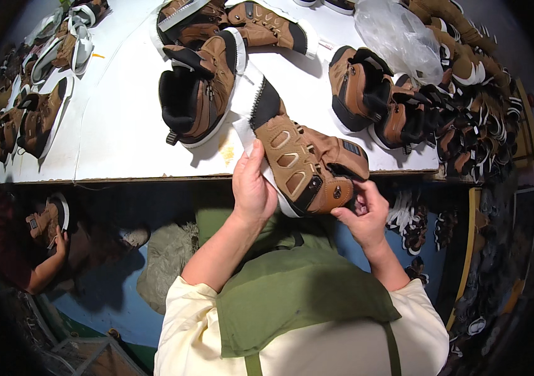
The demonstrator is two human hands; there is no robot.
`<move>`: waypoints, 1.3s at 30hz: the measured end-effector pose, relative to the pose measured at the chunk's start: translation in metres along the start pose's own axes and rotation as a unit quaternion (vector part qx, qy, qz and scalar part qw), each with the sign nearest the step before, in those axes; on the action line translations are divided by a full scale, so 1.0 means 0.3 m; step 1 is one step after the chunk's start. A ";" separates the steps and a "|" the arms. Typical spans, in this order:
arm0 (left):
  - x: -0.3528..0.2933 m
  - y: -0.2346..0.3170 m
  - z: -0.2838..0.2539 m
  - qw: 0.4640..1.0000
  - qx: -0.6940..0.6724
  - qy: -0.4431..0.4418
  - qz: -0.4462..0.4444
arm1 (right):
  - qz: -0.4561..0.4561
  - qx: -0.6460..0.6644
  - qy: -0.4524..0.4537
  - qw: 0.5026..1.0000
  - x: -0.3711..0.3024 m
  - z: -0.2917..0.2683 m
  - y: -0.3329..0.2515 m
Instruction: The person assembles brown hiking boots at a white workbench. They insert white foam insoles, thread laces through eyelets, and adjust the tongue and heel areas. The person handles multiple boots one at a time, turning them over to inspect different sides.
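A brown high-top boot point(287, 153) with a black toe, cut-outs along its side and a white sole edge is held in the air at the table's near edge. My left hand point(254, 185) grips it along the sole, thumb up against the side. At the heel and collar my right hand point(368, 213) pinches the boot, some of its fingers hidden behind it. The toe points up and to the left, next to a white strip point(248, 88). Beyond it, a matching boot point(207, 88) stands on the white table point(126, 125).
Two more brown boots point(358, 88) stand to the right, beside a clear plastic bag point(398, 41) and a dense pile of shoes point(477, 119). More boots point(44, 119) lie at the left. Below them, a co-worker's hand point(60, 244) holds a shoe point(46, 222).
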State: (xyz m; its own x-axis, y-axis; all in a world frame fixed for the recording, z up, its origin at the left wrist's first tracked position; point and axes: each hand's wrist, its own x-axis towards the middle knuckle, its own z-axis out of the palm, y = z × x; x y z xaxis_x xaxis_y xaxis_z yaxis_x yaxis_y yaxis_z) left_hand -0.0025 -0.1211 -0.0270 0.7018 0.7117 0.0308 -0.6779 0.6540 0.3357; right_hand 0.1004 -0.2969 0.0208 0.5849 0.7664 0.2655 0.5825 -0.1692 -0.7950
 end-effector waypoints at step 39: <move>-0.019 0.102 -0.046 0.847 0.526 0.044 0.059 | -0.349 -0.077 0.031 0.933 0.177 0.178 -0.046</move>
State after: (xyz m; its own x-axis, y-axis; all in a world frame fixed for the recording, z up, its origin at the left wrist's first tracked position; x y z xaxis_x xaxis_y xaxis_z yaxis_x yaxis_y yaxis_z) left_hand -0.0302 -0.1017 -0.0298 0.5920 0.8031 0.0681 -0.1391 0.0186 0.9901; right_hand 0.0931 -0.2208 0.0168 0.0606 0.6872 0.7240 0.9056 0.2672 -0.3294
